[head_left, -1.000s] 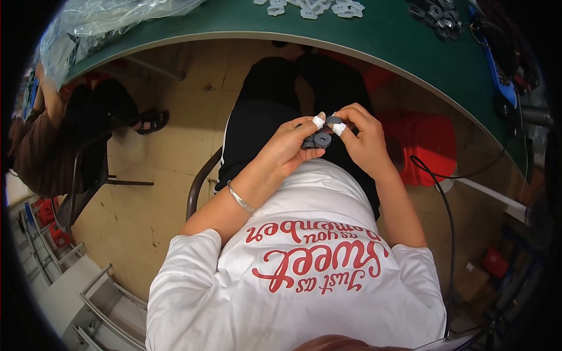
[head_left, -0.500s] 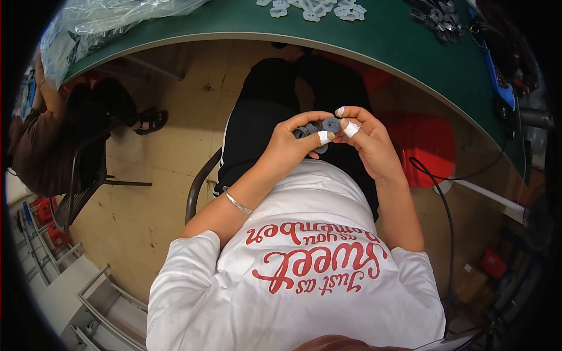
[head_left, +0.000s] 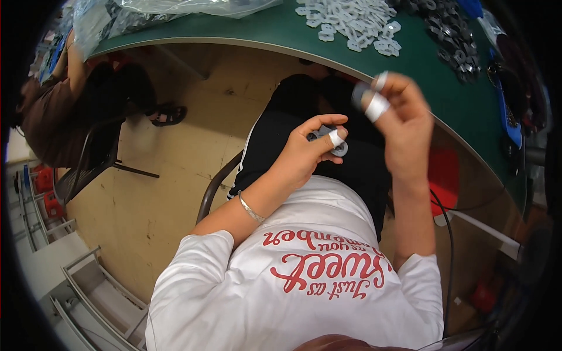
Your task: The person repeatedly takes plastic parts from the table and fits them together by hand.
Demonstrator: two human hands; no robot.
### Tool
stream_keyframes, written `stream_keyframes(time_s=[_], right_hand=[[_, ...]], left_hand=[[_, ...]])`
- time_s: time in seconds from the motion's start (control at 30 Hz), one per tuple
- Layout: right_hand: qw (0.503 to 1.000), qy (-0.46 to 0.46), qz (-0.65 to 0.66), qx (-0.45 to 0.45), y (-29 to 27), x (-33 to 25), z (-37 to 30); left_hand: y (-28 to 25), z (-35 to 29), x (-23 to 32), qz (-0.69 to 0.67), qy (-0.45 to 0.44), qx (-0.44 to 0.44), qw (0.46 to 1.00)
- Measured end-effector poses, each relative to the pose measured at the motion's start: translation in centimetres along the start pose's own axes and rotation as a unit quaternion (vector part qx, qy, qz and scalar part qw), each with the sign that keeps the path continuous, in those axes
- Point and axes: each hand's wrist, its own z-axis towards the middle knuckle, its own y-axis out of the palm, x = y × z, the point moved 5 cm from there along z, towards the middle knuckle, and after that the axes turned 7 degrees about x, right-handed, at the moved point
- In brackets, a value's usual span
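Over my lap, my left hand (head_left: 301, 149) is closed around a few small grey plastic parts (head_left: 339, 148), one of them ring-shaped. White tape wraps its thumb. My right hand (head_left: 407, 120), raised at the table edge and smeared by motion, pinches a small grey piece (head_left: 359, 93) between taped fingertips. The blur hides that piece's exact shape. On the green table (head_left: 410, 67) beyond lie a pile of small whitish, translucent plastic pieces (head_left: 354, 26) and a pile of dark grey curved pieces (head_left: 456, 44).
Clear plastic bags (head_left: 193, 7) lie at the table's far left. A blue tray (head_left: 510, 126) sits near the right edge. Below are a red stool or bin (head_left: 443, 178) and a black cable (head_left: 449, 234). Another person (head_left: 55, 117) sits at the left.
My right hand has left the left hand and moved up and right toward the table with a grey piece. The left hand keeps its parts. The view has shifted, showing more of the piles.
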Motion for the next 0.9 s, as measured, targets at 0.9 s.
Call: stream_keyframes(time_s=[0.9], right_hand=[[0.799, -0.37, -0.464, -0.094, 1.8, -2.4, 6.6]], left_hand=[[-1.8, 1.4, -2.3, -0.214, -0.14, 0.059, 0.965]])
